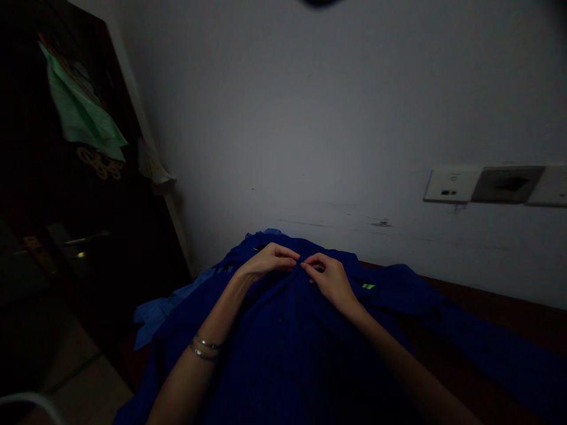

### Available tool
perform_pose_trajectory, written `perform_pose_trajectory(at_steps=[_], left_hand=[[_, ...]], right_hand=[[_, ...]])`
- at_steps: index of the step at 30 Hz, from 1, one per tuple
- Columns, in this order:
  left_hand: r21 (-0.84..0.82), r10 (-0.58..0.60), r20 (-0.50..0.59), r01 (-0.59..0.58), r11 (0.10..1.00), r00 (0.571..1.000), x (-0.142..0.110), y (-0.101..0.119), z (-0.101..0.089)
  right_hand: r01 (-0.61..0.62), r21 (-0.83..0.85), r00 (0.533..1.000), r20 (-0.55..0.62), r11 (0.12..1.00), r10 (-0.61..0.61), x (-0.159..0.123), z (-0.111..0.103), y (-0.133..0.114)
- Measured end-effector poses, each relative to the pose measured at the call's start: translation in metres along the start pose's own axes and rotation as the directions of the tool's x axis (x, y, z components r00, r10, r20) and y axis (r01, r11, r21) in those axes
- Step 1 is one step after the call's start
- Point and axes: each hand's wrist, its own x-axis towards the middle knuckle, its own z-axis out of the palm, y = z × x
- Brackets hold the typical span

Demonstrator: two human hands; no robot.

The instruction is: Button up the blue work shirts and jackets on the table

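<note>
A dark blue garment (283, 348) lies spread over a dark wooden surface (496, 307) in front of me. My left hand (269, 261) and my right hand (328, 278) meet near the garment's far edge, close to the collar. Both pinch the blue cloth between fingers and thumb, fingertips almost touching. Two thin bracelets (204, 348) circle my left wrist. A small green tag (367, 286) shows on the cloth just right of my right hand.
A lighter blue cloth (163, 310) sticks out at the garment's left. A pale wall (310, 118) rises right behind, with a socket panel (496, 185) at the right. A dark door (66, 206) with a handle and hanging green paper stands left. Tiled floor lies lower left.
</note>
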Motion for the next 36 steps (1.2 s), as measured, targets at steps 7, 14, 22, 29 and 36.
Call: perform_pose_trajectory(at_steps=[7, 14, 22, 29, 36], left_hand=[[0.254, 0.127, 0.072, -0.141, 0.957, 0.989, 0.003, -0.002, 0.003], [0.567, 0.381, 0.072, -0.353, 0.745, 0.922, 0.007, -0.005, 0.01], [0.723, 0.44, 0.171, -0.415, 0.552, 0.882, 0.002, -0.005, 0.021], [0.681, 0.47, 0.167, -0.446, 0.58, 0.867, 0.004, -0.008, 0.023], [0.579, 0.47, 0.139, -0.456, 0.676, 0.872, 0.004, -0.008, 0.019]], right_hand=[[-0.171, 0.246, 0.983, -0.026, 0.954, 0.183, 0.007, 0.002, 0.005], [-0.31, 0.407, 0.948, 0.061, 0.859, 0.314, 0.009, -0.003, 0.004], [-0.361, 0.432, 0.929, 0.085, 0.827, 0.361, 0.011, -0.001, 0.006], [-0.341, 0.435, 0.935, 0.067, 0.833, 0.348, 0.013, 0.0, 0.012], [-0.324, 0.474, 0.941, 0.07, 0.818, 0.332, 0.012, -0.001, 0.015]])
